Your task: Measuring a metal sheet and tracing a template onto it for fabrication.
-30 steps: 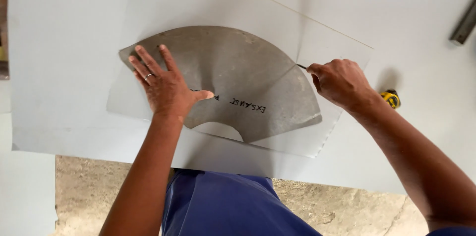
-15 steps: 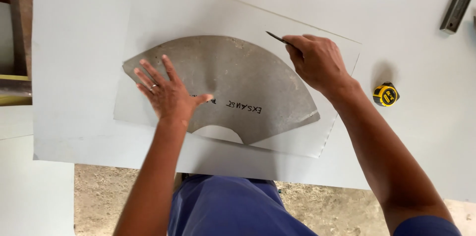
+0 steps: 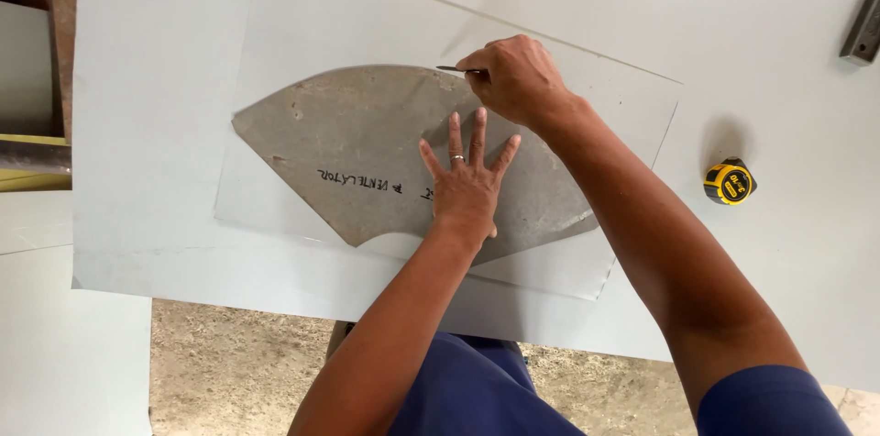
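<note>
right hand (image 3: 515, 78) is pinched shut on a thin scriber (image 3: 449, 68), tip pointing left along the fan-shaped template's (image 3: 367, 138) curved top edge, while left hand (image 3: 469, 184) lies flat and open just below it.

- My left hand (image 3: 469, 187) lies flat, fingers spread, palm down on the fan-shaped template (image 3: 367, 161), forearm reaching up from below.
- My right hand (image 3: 515, 78) is curled in a pinch at the template's upper curved edge, its forearm crossing over the template's right end.
</note>
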